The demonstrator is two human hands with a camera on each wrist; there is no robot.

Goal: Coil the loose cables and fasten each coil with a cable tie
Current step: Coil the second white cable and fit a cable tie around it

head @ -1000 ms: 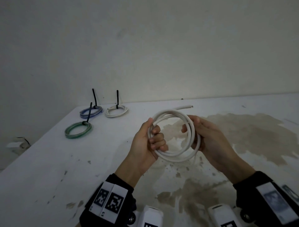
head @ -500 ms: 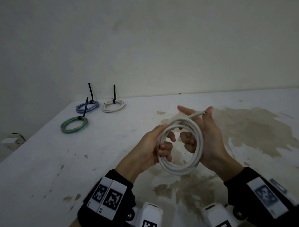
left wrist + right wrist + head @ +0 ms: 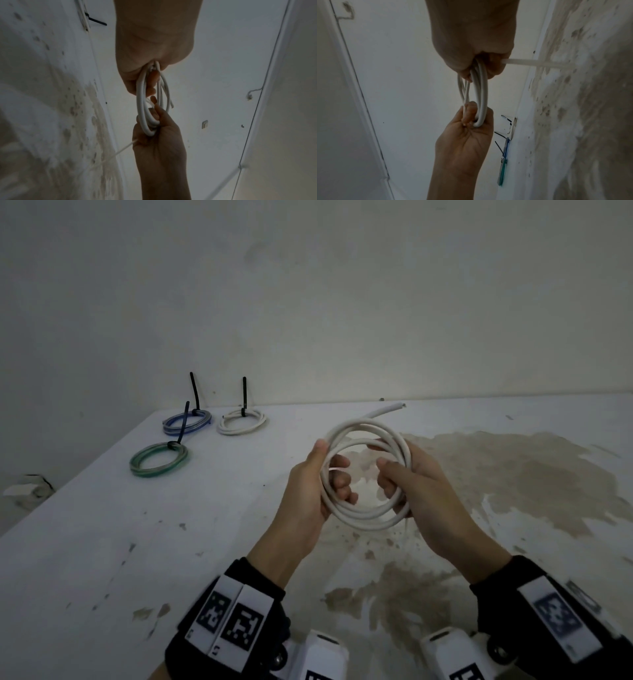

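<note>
Held coil [image 3: 366,474] sat above table [image 3: 102,542] center, left hand [image 3: 308,491] on its left side, right hand [image 3: 424,494] on its right. Three tied coils lay far left near wall: two at back side by side [image 3: 186,422] [image 3: 242,422], third [image 3: 159,459] front-left of them.

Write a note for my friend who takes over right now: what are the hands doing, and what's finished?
Left hand grips the left side of the white cable coil; right hand grips its right side and also holds a pale cable tie.
The coil is held above the table, one end sticking out, not yet tied.
Done: green coil, blue coil and small white coil, each tied in black, at the table's far left.
Left: fasten this coil.
</note>
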